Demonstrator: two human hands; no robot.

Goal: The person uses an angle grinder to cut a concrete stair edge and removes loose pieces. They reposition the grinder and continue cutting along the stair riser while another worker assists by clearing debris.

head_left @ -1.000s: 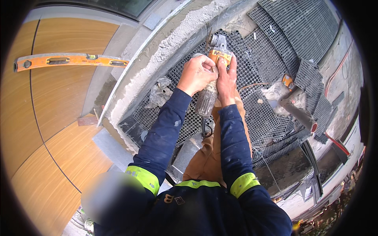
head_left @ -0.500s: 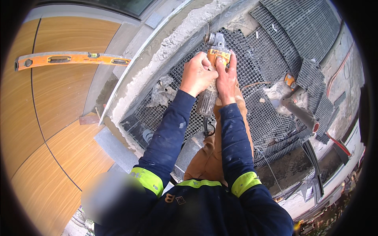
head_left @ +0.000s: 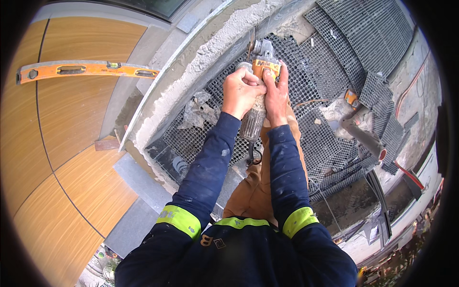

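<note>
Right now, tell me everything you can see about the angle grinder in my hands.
The angle grinder has an orange body, a grey metal head and a ribbed silvery grip. It points away from you, disc end at the rough concrete edge, above dark metal grating. The left hand and right hand both clasp it. A dark cord hangs from its rear.

Daylight is falling across curved wood panels (head_left: 71, 124) on the left, where an orange level (head_left: 86, 71) is lying. A rough concrete curb (head_left: 191, 81) is running diagonally beside dark metal gratings (head_left: 363, 33). A grey pipe (head_left: 363, 136) is resting among what may be rubble.
</note>
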